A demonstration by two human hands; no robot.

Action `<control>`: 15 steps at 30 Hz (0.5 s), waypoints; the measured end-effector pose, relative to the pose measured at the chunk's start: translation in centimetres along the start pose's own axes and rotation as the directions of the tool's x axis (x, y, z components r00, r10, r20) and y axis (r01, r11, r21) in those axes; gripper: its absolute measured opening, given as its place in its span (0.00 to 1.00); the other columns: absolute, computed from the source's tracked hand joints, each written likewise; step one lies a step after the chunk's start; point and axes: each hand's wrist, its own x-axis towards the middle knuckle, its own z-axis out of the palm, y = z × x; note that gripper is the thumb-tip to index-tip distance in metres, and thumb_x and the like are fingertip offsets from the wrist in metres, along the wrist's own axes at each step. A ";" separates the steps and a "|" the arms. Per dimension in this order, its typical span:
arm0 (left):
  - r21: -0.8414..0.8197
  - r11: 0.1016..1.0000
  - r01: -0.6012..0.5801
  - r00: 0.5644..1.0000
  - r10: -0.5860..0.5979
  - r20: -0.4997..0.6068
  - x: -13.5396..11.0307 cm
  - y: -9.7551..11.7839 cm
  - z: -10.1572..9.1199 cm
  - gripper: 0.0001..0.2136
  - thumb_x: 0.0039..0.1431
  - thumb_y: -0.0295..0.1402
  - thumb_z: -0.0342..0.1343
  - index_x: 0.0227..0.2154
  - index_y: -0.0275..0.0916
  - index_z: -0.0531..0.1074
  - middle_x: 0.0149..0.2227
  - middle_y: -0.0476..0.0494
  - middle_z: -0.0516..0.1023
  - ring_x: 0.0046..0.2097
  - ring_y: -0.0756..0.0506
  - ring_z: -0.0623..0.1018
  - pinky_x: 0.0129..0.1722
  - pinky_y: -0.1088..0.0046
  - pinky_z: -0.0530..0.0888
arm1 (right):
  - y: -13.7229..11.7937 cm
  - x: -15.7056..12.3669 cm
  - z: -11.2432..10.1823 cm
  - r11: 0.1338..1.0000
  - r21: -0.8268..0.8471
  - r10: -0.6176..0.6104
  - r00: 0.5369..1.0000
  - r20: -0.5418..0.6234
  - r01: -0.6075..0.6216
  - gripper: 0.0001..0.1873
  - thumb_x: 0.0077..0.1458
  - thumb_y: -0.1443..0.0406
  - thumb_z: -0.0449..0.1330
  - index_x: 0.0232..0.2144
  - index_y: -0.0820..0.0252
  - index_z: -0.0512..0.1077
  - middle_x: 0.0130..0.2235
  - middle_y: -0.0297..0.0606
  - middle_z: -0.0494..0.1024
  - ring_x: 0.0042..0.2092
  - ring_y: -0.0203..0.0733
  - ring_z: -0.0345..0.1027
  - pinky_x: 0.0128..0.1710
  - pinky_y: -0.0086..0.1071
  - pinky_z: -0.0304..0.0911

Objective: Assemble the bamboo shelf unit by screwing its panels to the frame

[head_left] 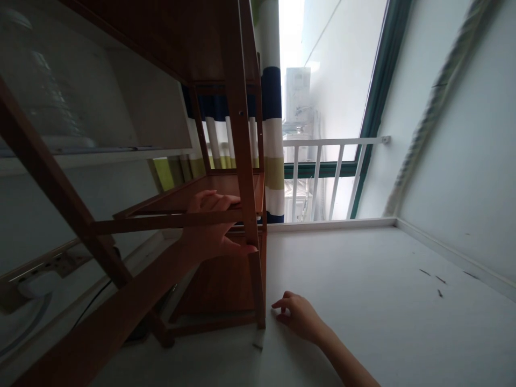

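Note:
A brown wooden shelf rack (246, 177) stands upright at the left of the white surface. My left hand (212, 220) reaches in through its side, over a crossbar, with the fingers on a shelf board and the thumb against the front post. My right hand (296, 314) is low over the white surface, just right of the post's foot. Its fingers are bent, with a small gap between thumb and index finger, and nothing shows in them. A small thin dark piece (257, 346) lies in front of the post's foot.
Several small dark slender pieces (439, 293) lie on the white surface (342, 279) at right. A white railing (334, 142) and window are behind, beside a striped curtain (274, 129). At left are a white wall shelf (100, 158) and a power strip (52, 269) with a plug.

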 end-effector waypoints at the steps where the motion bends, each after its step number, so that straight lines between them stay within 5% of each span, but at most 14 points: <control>1: 0.004 1.000 -0.004 1.000 0.004 -0.006 0.0 -0.1 0.1 0.36 0.42 0.66 0.43 0.42 0.39 0.68 0.43 0.41 0.70 0.41 0.41 0.70 0.49 0.55 0.58 | -0.2 -0.3 0.0 1.000 -0.006 -0.004 1.000 0.000 0.004 0.14 0.49 0.69 0.60 0.39 0.52 0.75 0.35 0.34 0.73 0.34 0.36 0.67 0.36 0.26 0.57; 5: 0.012 1.000 -0.018 1.000 0.018 -0.011 -0.1 -0.2 0.3 0.36 0.42 0.65 0.43 0.41 0.37 0.69 0.41 0.40 0.70 0.41 0.41 0.69 0.48 0.55 0.58 | -1.8 -1.9 0.9 0.999 -0.035 -0.035 0.999 0.010 0.035 0.06 0.49 0.64 0.62 0.33 0.52 0.75 0.35 0.31 0.72 0.34 0.36 0.67 0.34 0.25 0.56; 7: 0.010 1.000 -0.011 1.000 0.011 0.007 -0.2 -0.2 0.4 0.37 0.42 0.66 0.43 0.42 0.38 0.68 0.42 0.40 0.70 0.42 0.41 0.69 0.48 0.56 0.58 | -2.8 -2.5 2.1 0.996 -0.066 -0.052 0.998 0.026 0.054 0.09 0.47 0.62 0.64 0.35 0.50 0.74 0.36 0.30 0.72 0.34 0.37 0.68 0.33 0.26 0.56; 15: -0.024 1.000 -0.011 0.999 0.011 -0.037 -0.2 -0.3 0.6 0.35 0.40 0.65 0.46 0.40 0.40 0.71 0.41 0.42 0.71 0.39 0.42 0.70 0.46 0.57 0.59 | -3.4 -2.6 6.4 0.962 -0.264 -0.064 0.998 0.014 0.066 0.09 0.53 0.73 0.54 0.33 0.56 0.71 0.38 0.34 0.71 0.33 0.38 0.70 0.27 0.25 0.56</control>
